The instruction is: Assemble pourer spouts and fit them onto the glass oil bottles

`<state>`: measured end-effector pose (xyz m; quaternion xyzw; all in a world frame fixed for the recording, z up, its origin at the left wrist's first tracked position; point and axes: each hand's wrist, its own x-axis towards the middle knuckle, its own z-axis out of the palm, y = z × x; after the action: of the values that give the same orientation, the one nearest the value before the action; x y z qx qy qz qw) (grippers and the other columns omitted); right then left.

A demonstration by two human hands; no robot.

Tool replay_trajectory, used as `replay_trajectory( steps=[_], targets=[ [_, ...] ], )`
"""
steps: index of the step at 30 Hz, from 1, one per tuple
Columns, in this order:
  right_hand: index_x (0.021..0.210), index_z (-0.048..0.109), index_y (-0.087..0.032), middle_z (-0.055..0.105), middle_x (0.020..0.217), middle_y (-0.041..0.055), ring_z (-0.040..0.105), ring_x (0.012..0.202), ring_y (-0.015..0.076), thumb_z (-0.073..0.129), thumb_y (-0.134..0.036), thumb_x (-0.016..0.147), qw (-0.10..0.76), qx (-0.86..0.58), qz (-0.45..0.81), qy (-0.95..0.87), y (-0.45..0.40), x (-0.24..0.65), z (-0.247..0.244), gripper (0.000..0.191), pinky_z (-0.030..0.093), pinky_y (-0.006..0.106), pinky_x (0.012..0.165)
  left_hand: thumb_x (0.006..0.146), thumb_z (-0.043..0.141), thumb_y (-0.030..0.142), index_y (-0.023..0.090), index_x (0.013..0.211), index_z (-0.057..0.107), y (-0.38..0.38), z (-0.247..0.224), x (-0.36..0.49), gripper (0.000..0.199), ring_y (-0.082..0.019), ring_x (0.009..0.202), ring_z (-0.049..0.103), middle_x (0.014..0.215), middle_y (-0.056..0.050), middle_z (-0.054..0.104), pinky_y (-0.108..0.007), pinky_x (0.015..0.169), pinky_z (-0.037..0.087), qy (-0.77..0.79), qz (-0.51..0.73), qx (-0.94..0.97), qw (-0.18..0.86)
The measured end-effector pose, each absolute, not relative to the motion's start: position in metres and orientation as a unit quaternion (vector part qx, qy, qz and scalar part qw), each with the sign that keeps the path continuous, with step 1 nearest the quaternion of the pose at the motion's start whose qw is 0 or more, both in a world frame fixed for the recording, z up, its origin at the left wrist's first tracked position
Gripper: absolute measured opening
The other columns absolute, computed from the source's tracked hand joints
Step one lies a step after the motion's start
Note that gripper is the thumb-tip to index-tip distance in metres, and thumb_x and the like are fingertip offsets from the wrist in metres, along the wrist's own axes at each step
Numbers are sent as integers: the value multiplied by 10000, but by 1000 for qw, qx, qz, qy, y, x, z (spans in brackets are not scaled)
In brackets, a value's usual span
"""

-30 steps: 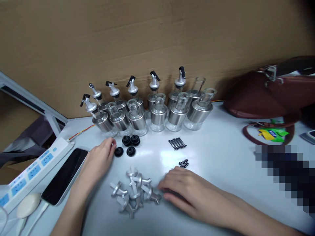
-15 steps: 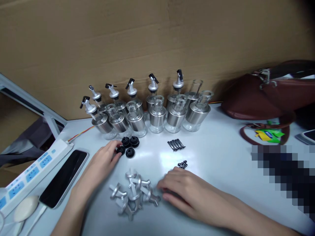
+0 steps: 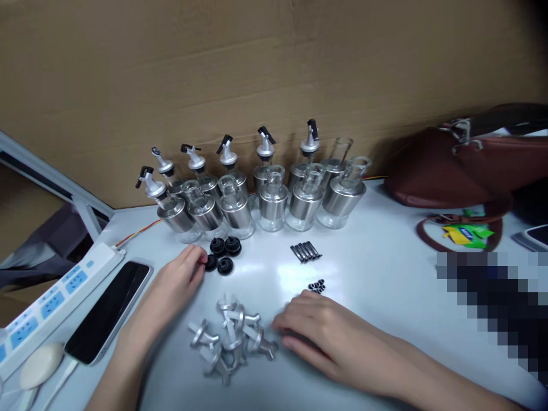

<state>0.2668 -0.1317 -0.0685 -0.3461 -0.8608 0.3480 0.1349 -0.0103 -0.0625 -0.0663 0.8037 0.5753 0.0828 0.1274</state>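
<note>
My left hand (image 3: 185, 275) rests on the table with curled fingers, thumb close to the fingertips, right beside the nearest of several black rubber stoppers (image 3: 225, 265). I cannot tell whether it touches that stopper. My right hand (image 3: 314, 328) lies loosely bent on the tabletop, a gap between thumb and fingers, with nothing visible in it; its palm is hidden. Just left of it is a loose heap of silver pourer spouts (image 3: 233, 341). Beyond its knuckles sit small black rings (image 3: 317, 285), and farther back a row of black flip levers (image 3: 305, 252).
Glass bottles with steel bands (image 3: 274, 202) stand in two rows before a cardboard wall (image 3: 240, 68); several carry fitted pourers (image 3: 265, 149). At left lie a phone (image 3: 107, 311) and a power strip (image 3: 55, 302). A brown bag (image 3: 428, 165) and green-yellow packet (image 3: 468, 235) are at right.
My left hand has drawn slightly left from the stoppers, its fingers closing together. The stoppers stay in their cluster. My right hand has hardly moved.
</note>
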Motion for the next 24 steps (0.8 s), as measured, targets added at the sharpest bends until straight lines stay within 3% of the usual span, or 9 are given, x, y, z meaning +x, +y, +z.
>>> replay_trajectory(
  steps=[6,11,14,19,24],
  targets=[
    [952,632,-174,660,823,40,594,770,168,460,-176,944,144,-340,326,-870,-132,268,-71,173,441,325,761,838,393,228,235,865,456,-63,-63,-13,69,-200,715,573,875,-14,572,-317,641,433,567,116,809,99],
    [943,628,-164,654,814,49,587,748,171,420,-185,956,154,-333,307,-878,-132,268,-72,209,437,331,754,797,591,308,228,1007,464,-55,-68,-16,258,-240,1016,562,1043,-59,534,-361,815,498,554,438,701,100],
    [954,631,-163,652,803,49,583,732,167,410,-182,955,178,-330,301,-877,-132,269,-71,222,435,325,748,813,594,363,245,1100,423,-43,-69,-21,354,-237,1131,535,1145,-76,510,-396,938,468,547,540,632,98],
    [986,638,-160,664,810,55,585,719,170,392,-176,952,203,-326,291,-876,-132,272,-68,250,438,336,743,767,663,383,229,1158,470,-9,-61,-30,463,-273,1267,462,1300,-115,518,-451,1067,349,569,555,595,118],
    [988,639,-148,696,851,74,611,754,180,388,-161,950,212,-325,290,-875,-134,272,-59,254,457,337,749,804,575,398,179,1049,529,21,-57,-29,332,-243,1132,581,1146,-117,641,-396,995,435,544,568,593,172]
  ],
)
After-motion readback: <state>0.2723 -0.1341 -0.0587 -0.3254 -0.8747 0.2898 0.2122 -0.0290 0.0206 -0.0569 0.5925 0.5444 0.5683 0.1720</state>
